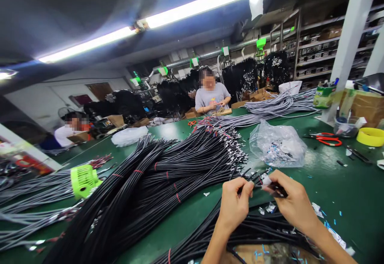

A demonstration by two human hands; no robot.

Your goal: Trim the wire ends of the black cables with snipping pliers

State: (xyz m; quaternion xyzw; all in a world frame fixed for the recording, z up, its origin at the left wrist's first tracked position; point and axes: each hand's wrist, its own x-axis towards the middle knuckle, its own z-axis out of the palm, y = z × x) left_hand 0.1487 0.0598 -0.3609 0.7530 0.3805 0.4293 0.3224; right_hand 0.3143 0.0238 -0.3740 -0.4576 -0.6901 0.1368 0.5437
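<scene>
My left hand (235,202) is closed around a black cable, whose end points toward my other hand. Beside it, my right hand (289,196) pinches a whitish, foil-like bit (266,180) at the cable's stripped end. Something dark shows inside the right palm, too hidden to name. Below both wrists lies a bundle of black cables (207,226) across the green table (339,184). A larger pile of black cables (144,176), tied with red bands, stretches to the left, its stripped white ends (237,148) just beyond my hands.
A clear plastic bag (277,146) with foil scraps lies ahead. To the right are red-handled scissors (328,139) and a yellow tape roll (370,137). Grey cables (276,106) and a green fan-like device (84,181) rest farther off. A person (211,94) sits across the table.
</scene>
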